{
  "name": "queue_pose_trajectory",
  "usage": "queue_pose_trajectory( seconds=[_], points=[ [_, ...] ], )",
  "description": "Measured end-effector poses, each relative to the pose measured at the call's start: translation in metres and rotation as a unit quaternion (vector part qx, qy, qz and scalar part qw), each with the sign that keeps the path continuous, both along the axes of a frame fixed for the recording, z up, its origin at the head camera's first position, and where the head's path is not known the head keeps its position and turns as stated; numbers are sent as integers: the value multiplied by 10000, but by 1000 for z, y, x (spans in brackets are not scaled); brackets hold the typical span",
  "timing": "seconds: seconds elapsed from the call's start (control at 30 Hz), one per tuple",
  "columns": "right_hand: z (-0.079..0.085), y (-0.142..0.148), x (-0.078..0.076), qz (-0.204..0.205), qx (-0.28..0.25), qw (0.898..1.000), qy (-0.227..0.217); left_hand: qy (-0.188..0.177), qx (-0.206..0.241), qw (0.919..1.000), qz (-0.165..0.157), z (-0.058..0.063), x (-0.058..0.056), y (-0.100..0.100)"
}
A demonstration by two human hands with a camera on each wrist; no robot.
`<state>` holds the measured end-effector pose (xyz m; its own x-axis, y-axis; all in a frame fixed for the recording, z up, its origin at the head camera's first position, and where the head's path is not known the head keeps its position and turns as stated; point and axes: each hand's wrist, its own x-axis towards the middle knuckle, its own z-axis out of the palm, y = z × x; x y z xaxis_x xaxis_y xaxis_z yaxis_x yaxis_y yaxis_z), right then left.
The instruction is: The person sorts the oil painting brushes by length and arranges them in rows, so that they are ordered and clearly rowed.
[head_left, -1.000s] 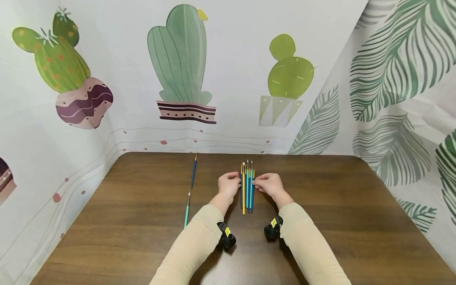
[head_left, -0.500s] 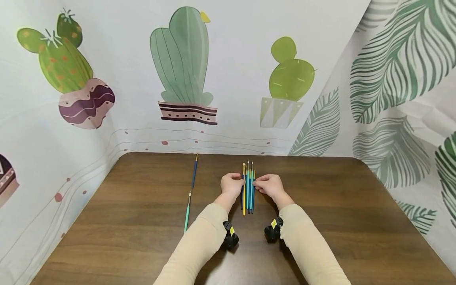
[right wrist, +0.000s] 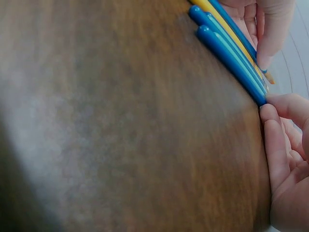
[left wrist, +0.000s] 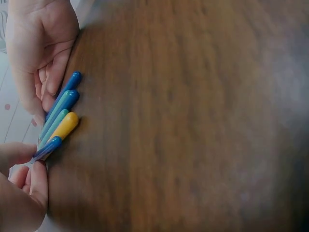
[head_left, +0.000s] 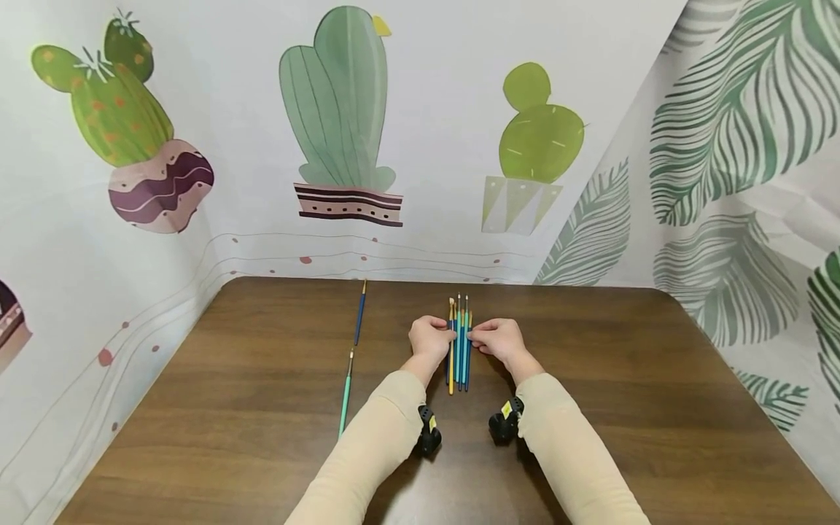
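Note:
Several paintbrushes with blue, teal and yellow handles lie side by side on the table in a narrow bundle, bristles toward the wall. The yellow paintbrush (head_left: 450, 375) sits near the bundle's left side. From the left, my left hand (head_left: 430, 340) pinches a dark blue paintbrush (left wrist: 55, 143) between thumb and fingers, beside the yellow one. Opposite it, my right hand (head_left: 500, 339) has thumb and index fingertip on the outermost blue paintbrush (right wrist: 227, 62) at the right side. Their handle ends point toward me, uneven in length. My fingers partly hide the brushes' middles.
Apart from the bundle, a blue paintbrush (head_left: 359, 319) and a teal paintbrush (head_left: 345, 396) lie to the left, the teal one partly behind my left sleeve (head_left: 374, 445). The brown wooden table (head_left: 623, 408) ends at a cactus-printed cloth (head_left: 440, 146).
My left hand has moved right with the left-side blue paintbrush, closing the gap to the yellow one. The bundle is narrower. My right hand has stayed nearly in place.

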<state>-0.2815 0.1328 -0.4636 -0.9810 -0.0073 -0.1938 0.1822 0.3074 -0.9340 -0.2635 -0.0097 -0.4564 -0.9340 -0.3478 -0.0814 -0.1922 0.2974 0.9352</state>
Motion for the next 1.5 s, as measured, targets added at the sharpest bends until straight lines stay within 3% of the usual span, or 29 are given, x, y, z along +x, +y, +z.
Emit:
queue_pose_trajectory(
  seconds=[0.3,0.93,1.5],
  points=[
    [-1,-1,0,-2,14,10000,-10,8,-83,9999,64,-1,0,-2],
    [-1,1,1,-27,52,10000,-22,-88,627,9980,30,3,3,-7],
    [2,1,3,23,-45,10000,-6,124,768,9969,75,8,2,-25]
  ],
)
